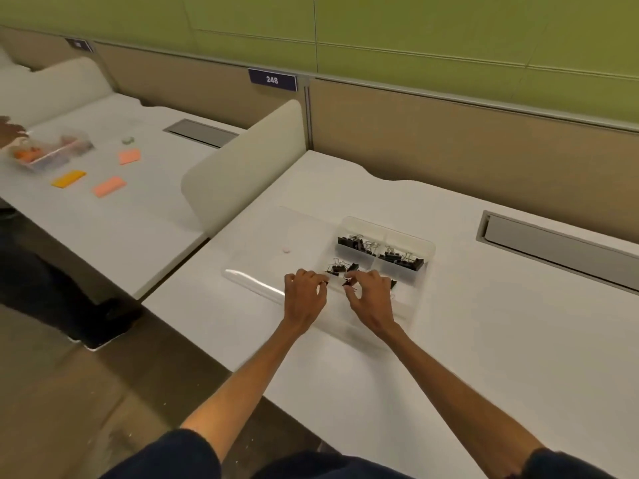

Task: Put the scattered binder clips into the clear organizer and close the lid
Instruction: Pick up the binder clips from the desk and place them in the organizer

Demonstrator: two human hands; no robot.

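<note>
Right hand [370, 293] pinches a small black binder clip [348, 281] over the clear plastic organizer's [420, 269] near-left compartment – left hand [306, 292] curled empty at 9 o'clock, flat open lid [262, 250] beyond it.

Even, bright overhead light fills the scene, and shadows are soft and faint. A white streak of glare runs along the clear lid [256, 283] on the tabletop [501, 340]. The wide lens bends the partition [449, 133] and wall lines near the edges. Fine detail is soft throughout; the tray [48, 153] at far left is smeared by blur.
</note>
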